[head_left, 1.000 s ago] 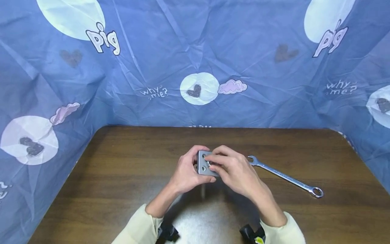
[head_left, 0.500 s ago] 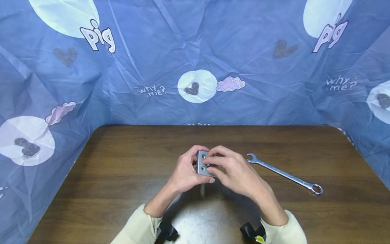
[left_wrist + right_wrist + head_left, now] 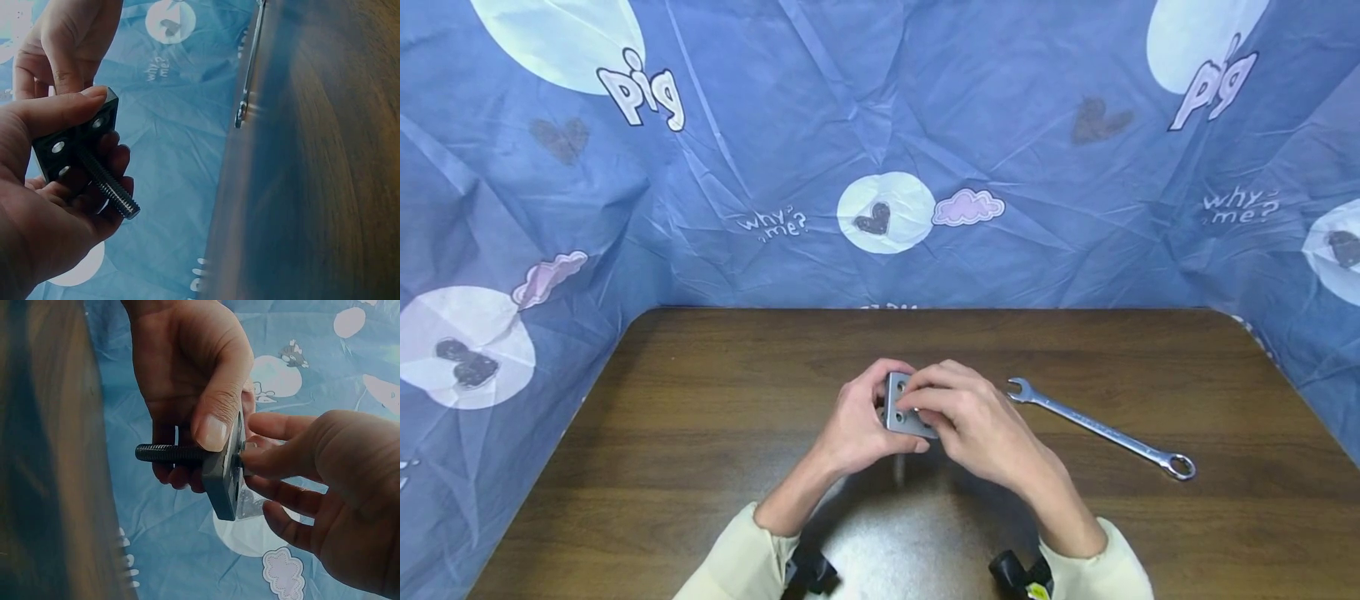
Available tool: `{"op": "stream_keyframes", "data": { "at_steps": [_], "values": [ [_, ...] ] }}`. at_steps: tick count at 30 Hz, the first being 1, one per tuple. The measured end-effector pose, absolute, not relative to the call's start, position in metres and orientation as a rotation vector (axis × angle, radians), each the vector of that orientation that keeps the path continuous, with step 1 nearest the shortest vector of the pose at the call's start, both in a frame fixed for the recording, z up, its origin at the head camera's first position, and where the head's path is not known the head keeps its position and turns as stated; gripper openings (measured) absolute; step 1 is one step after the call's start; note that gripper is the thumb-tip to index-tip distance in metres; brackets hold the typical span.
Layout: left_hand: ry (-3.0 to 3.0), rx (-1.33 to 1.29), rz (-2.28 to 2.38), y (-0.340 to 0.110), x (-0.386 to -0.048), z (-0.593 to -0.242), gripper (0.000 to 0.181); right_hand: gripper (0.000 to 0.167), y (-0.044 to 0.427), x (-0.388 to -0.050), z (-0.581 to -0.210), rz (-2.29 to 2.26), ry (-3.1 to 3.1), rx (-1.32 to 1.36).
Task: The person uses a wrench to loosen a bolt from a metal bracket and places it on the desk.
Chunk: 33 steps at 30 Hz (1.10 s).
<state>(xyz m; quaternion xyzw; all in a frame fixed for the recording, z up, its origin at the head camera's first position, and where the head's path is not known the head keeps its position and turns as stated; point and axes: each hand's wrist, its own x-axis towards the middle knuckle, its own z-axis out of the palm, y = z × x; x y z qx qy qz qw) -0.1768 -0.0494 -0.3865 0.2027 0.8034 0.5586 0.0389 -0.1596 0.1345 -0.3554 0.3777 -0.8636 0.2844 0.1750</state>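
Note:
My left hand (image 3: 859,423) grips the edges of a square metal plate (image 3: 912,423) with several holes, held above the table. A threaded bolt (image 3: 107,181) passes through the plate, its long shank jutting out on the side that faces me in the left wrist view. On the opposite face, my right hand (image 3: 981,421) pinches the small metal end of the bolt, a head or nut (image 3: 249,456), between thumb and fingers. Those fingers hide most of it, so I cannot tell which it is. The left thumb presses flat on the plate in the right wrist view.
A combination wrench (image 3: 1097,429) lies on the brown wooden table (image 3: 715,400), right of the hands. Blue printed cloth (image 3: 760,150) surrounds the table at the back and sides. Dark camera mounts (image 3: 808,573) sit under both wrists.
The right fingers have shifted and curled over the bolt's end, covering more of it and the plate's holes. The left hand and plate stay nearly still. The head view has shifted slightly.

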Motion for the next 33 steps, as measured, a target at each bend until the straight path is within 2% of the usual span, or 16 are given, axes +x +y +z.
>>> {"op": "stream_keyframes", "data": {
  "at_steps": [3, 8, 16, 23, 33],
  "values": [
    [2.475, 0.599, 1.725, -0.049, -0.177, -0.386, 0.072, 0.023, 0.136, -0.159, -0.354, 0.839, -2.493, 0.998],
    [2.495, 0.558, 1.76, -0.049, -0.179, -0.384, 0.072, 0.03, 0.135, -0.159, -0.353, 0.829, -2.6, 0.717],
    [2.512, 0.558, 1.731, -0.047, -0.179, -0.384, 0.072, 0.023, 0.124, -0.158, -0.357, 0.712, -2.588, 0.521],
    [2.518, 0.537, 1.721, -0.046, -0.178, -0.384, 0.076, 0.017, 0.123, -0.157, -0.357, 0.729, -2.559, 0.559],
    [2.457, 0.549, 1.784, -0.047, -0.177, -0.387, 0.073, 0.023, 0.129, -0.156, -0.356, 0.753, -2.542, 0.729]
  ]
}}
